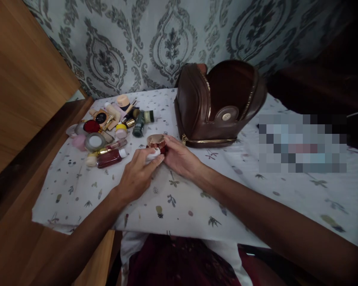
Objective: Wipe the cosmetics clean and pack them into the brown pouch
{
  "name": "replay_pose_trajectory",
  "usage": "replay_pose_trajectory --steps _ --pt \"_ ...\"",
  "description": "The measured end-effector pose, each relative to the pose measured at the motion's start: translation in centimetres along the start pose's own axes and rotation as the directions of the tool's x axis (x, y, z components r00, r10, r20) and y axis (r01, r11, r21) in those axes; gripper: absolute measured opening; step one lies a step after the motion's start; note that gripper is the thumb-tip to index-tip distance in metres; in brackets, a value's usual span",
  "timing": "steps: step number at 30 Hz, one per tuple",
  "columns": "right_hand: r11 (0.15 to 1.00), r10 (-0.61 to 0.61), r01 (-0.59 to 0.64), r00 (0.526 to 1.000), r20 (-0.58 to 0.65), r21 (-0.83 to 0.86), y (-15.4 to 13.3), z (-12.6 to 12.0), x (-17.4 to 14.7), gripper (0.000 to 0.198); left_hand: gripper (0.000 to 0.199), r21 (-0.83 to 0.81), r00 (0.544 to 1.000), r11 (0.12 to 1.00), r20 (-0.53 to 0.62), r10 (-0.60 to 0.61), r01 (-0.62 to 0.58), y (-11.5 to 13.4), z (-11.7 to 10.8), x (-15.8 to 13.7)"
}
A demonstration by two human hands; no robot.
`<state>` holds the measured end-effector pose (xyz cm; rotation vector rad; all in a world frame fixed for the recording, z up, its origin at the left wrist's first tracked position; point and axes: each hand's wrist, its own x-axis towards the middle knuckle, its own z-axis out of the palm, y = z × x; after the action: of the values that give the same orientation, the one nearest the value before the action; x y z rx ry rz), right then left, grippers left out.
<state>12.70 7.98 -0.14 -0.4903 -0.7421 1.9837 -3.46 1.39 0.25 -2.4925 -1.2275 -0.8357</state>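
- Dark red clothing point(181, 262) lies nearest, at the bottom edge; both bare forearms reach past it over a white printed cloth point(193, 206) on the table;
- left hand point(137, 172): fingers narrow, pinching a white wad point(153, 155) against the near side of a jar; what the wad is made of, I cannot tell;
- right hand point(180, 157): fingers curled round the right side of the jar, holding it;
- jar point(155, 140): between the two hands, upright, dark red below a shiny copper-coloured lid; whether its base touches the cloth, I cannot tell, as the hands hide it;
- bag point(193, 113): brown leather, upright behind and to the right of the jar, apart from it; its top stands unzipped;
- cosmetics to the left of the jar, in a loose heap: a red bottle point(109, 159) lying at the near side, a yellow-lidded pot point(121, 131), a green bottle point(139, 125) at the heap's right;
- curtain point(173, 35): grey-patterned, behind the table; wood panel point(30, 71) at far left; a pixelated patch at right hides what lies there.
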Motion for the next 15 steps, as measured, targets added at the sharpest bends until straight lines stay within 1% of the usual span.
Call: replay_pose_trajectory --steps 2,3,4,6,7,8,9,10,12,13,15 --pt "0.998 -0.008 0.009 1.000 0.028 -0.068 -0.3 0.2 -0.1 0.029 0.045 -0.153 0.999 0.987 -0.014 -0.052 0.049 -0.8 -0.7 0.2" --pt "0.993 -0.019 0.023 0.999 0.036 -0.112 -0.4 0.2 -0.1 0.037 0.043 -0.205 0.995 0.974 -0.015 -0.101 0.096 -1.3 -1.0 0.3" --pt "0.984 -0.037 0.043 0.999 0.038 -0.171 -0.4 0.1 0.0 0.044 0.040 -0.239 0.986 0.958 -0.018 -0.167 0.158 -1.7 -1.2 0.4" --pt "0.935 -0.083 0.092 0.996 0.039 -0.342 -0.5 -0.2 0.1 0.054 0.033 -0.273 0.945 0.913 -0.042 -0.325 0.302 -2.5 -1.5 0.4" --pt "0.887 -0.102 0.109 0.994 0.040 -0.449 -0.5 -0.4 0.1 0.059 0.030 -0.285 0.916 0.885 -0.049 -0.397 0.368 -2.8 -1.6 0.4" --pt "0.819 -0.117 0.122 0.992 0.044 -0.561 -0.5 -0.6 0.1 0.064 0.027 -0.296 0.890 0.858 -0.050 -0.453 0.420 -3.0 -1.6 0.4" --pt "0.733 -0.128 0.131 0.990 0.054 -0.668 -0.6 -0.7 0.0 0.071 0.024 -0.306 0.873 0.839 -0.046 -0.486 0.451 -3.2 -1.5 0.3" --pt "0.636 -0.138 0.140 0.988 0.067 -0.759 -0.6 -0.9 -0.2 0.078 0.021 -0.310 0.868 0.831 -0.035 -0.496 0.462 -3.2 -1.5 0.3" --pt "0.449 -0.157 0.150 0.984 0.087 -0.881 -0.5 -1.0 -0.8 0.089 0.019 -0.300 0.884 0.846 -0.017 -0.467 0.441 -3.1 -1.3 0.3" --pt "0.375 -0.168 0.151 0.981 0.093 -0.915 -0.5 -1.1 -1.1 0.090 0.019 -0.291 0.899 0.863 -0.021 -0.438 0.414 -2.9 -1.3 0.3" --pt "0.280 -0.192 0.147 0.977 0.095 -0.949 -0.4 -1.1 -1.8 0.078 0.019 -0.272 0.930 0.900 -0.046 -0.365 0.340 -2.6 -1.2 0.4"
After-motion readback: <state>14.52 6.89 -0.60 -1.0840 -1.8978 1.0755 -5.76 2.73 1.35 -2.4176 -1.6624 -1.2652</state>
